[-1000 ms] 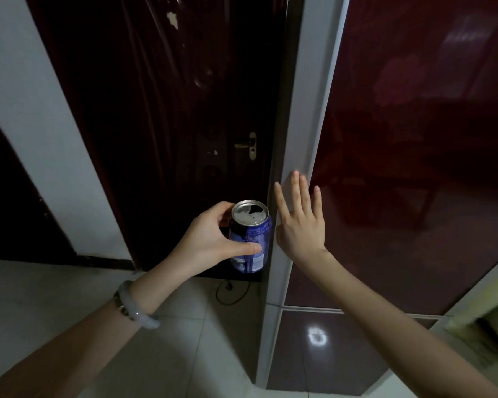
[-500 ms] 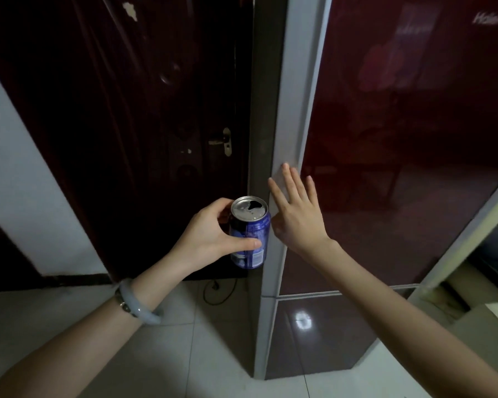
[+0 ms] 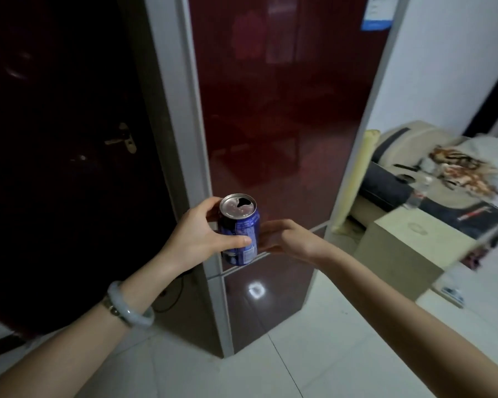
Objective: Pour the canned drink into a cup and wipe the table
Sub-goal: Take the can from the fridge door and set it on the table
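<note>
A blue drink can (image 3: 240, 234) with an opened silver top is held upright in front of me. My left hand (image 3: 202, 237) is wrapped around its left side, thumb across the front. My right hand (image 3: 288, 237) hovers just right of the can, fingers apart and pointing left, holding nothing; whether it touches the can I cannot tell. No cup and no cloth are in view.
A dark red fridge (image 3: 270, 110) with a grey frame stands straight ahead. A dark door (image 3: 69, 139) with a handle is on the left. A beige low cabinet (image 3: 408, 248) and a cluttered sofa (image 3: 443, 179) lie to the right. The floor is pale tile.
My right hand has come off the fridge's edge and dropped beside the can. The view has swung right, bringing the cabinet and sofa into sight.
</note>
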Motion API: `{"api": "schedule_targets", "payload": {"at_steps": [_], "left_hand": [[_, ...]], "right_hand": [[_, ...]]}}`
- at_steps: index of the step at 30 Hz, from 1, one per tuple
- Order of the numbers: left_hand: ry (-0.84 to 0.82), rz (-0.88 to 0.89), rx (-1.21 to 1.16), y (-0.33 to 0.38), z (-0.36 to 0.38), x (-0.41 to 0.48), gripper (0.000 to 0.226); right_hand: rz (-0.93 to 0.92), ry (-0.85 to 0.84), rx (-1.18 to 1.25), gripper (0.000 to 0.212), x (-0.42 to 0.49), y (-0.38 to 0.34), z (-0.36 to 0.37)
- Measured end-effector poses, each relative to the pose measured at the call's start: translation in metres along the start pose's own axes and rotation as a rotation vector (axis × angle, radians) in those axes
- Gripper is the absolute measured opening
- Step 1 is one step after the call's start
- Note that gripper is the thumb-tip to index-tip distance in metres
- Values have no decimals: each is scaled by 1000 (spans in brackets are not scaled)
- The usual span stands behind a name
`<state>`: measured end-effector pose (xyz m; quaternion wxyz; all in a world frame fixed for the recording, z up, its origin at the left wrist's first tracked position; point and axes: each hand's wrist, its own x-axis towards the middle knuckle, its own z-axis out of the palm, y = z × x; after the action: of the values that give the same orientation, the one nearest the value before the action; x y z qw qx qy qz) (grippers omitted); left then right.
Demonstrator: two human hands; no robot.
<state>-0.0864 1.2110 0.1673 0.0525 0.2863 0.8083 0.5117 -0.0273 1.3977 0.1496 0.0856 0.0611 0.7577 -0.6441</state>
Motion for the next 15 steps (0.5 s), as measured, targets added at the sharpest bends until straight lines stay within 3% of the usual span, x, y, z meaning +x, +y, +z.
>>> {"api": "schedule_targets", "payload": {"at_steps": [7,15], "left_hand": [[-200,131,-41,34,74,11,56],[-458,233,-122,94,180,4,57]], "right_hand": [[183,205,325,32,-75,28,-53],[214,464,479,33,-194,62,-114]]}}
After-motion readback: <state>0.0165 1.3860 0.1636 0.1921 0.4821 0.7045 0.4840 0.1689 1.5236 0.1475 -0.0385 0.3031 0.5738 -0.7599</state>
